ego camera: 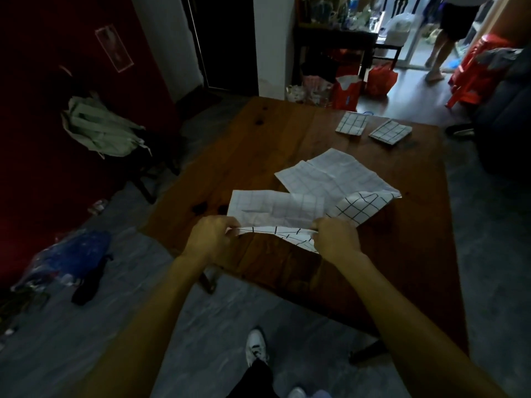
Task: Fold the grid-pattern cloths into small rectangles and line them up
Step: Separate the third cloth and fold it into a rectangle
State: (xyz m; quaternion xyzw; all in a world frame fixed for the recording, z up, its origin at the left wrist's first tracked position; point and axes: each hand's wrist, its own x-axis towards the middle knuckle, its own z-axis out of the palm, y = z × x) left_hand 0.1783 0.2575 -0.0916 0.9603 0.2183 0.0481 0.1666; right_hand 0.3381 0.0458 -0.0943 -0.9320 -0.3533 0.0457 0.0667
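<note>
From the head camera, your left hand (211, 239) and right hand (334, 239) each pinch the near edge of an unfolded grid cloth (275, 209) over the wooden table (273, 145). Two folded cloths (352, 124) (390, 131) lie side by side at the far edge.

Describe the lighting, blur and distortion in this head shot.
Head view: dim overall, with the left wall and floor nearly black; daylight enters only at the far doorway, overexposed. The cloth held by the left hand and right hand is brightest. Wide-angle bending curves the table edges; the floor at the lower corners smears.
</note>
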